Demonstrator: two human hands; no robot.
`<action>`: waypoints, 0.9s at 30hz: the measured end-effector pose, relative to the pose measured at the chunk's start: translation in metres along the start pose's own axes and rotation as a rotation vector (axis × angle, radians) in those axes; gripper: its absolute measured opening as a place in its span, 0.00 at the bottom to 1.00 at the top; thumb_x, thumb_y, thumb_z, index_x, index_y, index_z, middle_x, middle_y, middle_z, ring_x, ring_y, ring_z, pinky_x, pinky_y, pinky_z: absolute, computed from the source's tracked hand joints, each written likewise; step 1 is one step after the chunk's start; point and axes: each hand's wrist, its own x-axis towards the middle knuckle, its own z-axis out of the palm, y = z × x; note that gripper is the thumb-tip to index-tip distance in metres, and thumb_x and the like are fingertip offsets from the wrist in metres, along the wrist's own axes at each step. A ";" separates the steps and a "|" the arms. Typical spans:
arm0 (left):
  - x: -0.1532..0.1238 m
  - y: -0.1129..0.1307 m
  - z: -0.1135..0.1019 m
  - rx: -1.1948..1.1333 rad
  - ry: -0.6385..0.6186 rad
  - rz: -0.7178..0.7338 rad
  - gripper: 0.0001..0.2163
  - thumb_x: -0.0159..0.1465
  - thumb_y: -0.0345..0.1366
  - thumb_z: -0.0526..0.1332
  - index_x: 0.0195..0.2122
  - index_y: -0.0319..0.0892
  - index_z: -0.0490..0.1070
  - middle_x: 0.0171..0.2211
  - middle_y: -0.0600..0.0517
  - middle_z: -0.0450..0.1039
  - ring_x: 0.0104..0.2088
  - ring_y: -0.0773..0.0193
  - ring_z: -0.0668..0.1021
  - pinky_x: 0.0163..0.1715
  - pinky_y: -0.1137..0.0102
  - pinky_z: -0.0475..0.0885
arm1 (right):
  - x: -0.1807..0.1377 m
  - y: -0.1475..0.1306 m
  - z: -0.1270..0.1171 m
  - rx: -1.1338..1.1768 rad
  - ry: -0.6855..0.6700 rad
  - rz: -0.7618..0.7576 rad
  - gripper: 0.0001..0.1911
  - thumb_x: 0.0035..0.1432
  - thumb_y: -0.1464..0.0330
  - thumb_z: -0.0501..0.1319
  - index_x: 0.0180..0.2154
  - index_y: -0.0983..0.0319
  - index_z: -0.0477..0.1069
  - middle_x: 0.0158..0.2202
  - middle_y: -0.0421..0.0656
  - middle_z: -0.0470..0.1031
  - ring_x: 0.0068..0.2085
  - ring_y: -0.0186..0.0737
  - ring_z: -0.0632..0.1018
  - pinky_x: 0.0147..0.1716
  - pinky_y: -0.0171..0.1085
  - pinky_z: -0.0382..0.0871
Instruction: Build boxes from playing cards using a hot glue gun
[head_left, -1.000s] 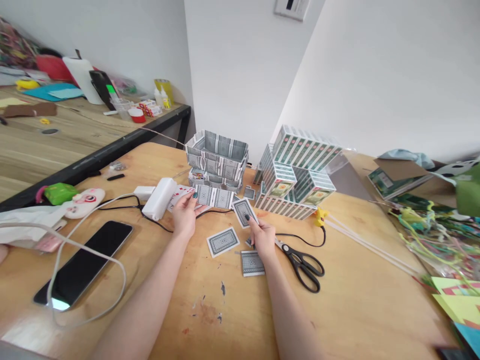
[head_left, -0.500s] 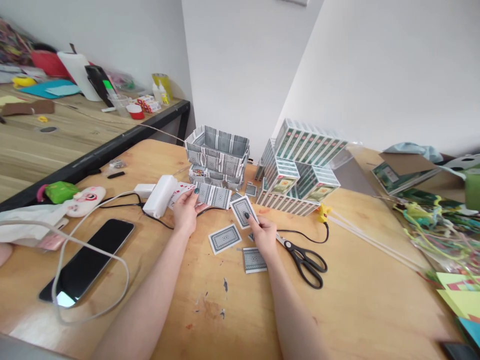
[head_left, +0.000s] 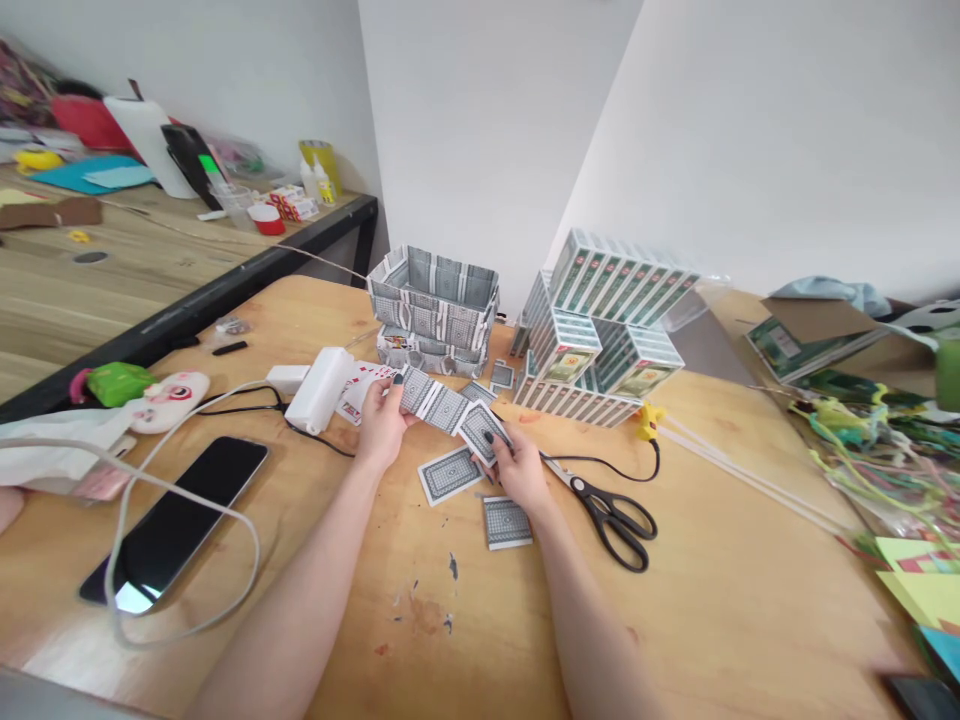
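My left hand [head_left: 383, 423] pinches a strip of joined playing cards [head_left: 444, 408], grey patterned backs up. Between the thumb and fingers of my right hand [head_left: 519, 468] is a single playing card [head_left: 478, 432], whose upper left edge meets or overlaps the strip's right end. Below lie a loose card [head_left: 448, 476] and a shorter card piece [head_left: 508, 523], both back up. Black-handled scissors [head_left: 611, 510] rest beside my right hand, blades partly hidden by it. Face-up cards [head_left: 356, 388] lie left of the strip. Behind stands an open box made of cards [head_left: 435, 300].
Boxed card decks [head_left: 600, 350] are stacked at the back right. A white block-shaped device [head_left: 319, 388] with cables sits left of my left hand, and a phone [head_left: 180, 520] lies nearer me. Tangled yellow-green strings [head_left: 870, 450] cover the right side. Paper scraps [head_left: 452, 566] dot the table.
The strip has tilted, its right end dropping toward the single card. My right hand has shifted slightly left and down with its card, bringing the two together.
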 end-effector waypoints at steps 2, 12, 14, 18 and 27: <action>-0.004 0.001 0.003 -0.014 -0.046 0.002 0.17 0.49 0.43 0.68 0.35 0.44 0.63 0.30 0.56 0.72 0.32 0.65 0.77 0.33 0.66 0.74 | -0.001 -0.002 0.001 0.017 -0.027 0.004 0.14 0.54 0.55 0.56 0.31 0.59 0.62 0.19 0.37 0.73 0.13 0.31 0.65 0.12 0.31 0.57; -0.010 -0.001 0.007 0.032 -0.067 -0.003 0.18 0.46 0.41 0.70 0.34 0.41 0.68 0.29 0.55 0.71 0.28 0.67 0.75 0.29 0.70 0.73 | -0.004 -0.009 0.000 -0.030 -0.156 0.022 0.11 0.54 0.60 0.56 0.27 0.59 0.61 0.17 0.34 0.68 0.15 0.29 0.65 0.12 0.28 0.57; -0.010 -0.002 0.007 0.052 -0.076 -0.013 0.17 0.46 0.41 0.70 0.34 0.41 0.68 0.29 0.55 0.72 0.27 0.67 0.75 0.28 0.71 0.73 | -0.004 -0.010 -0.001 -0.055 -0.161 0.019 0.10 0.54 0.60 0.57 0.26 0.59 0.62 0.17 0.34 0.67 0.15 0.29 0.66 0.13 0.28 0.58; -0.012 -0.002 0.009 0.001 -0.130 -0.074 0.17 0.46 0.39 0.70 0.34 0.41 0.68 0.29 0.55 0.72 0.27 0.67 0.75 0.27 0.71 0.72 | -0.003 -0.011 -0.005 -0.039 -0.200 0.035 0.12 0.55 0.59 0.56 0.26 0.60 0.62 0.16 0.34 0.66 0.14 0.26 0.63 0.12 0.26 0.55; -0.015 -0.001 0.012 -0.021 -0.143 -0.115 0.17 0.45 0.38 0.70 0.34 0.41 0.67 0.29 0.56 0.72 0.26 0.69 0.75 0.25 0.75 0.71 | 0.000 -0.008 -0.008 0.085 -0.208 0.142 0.16 0.50 0.55 0.59 0.26 0.61 0.63 0.15 0.32 0.64 0.15 0.25 0.64 0.13 0.25 0.58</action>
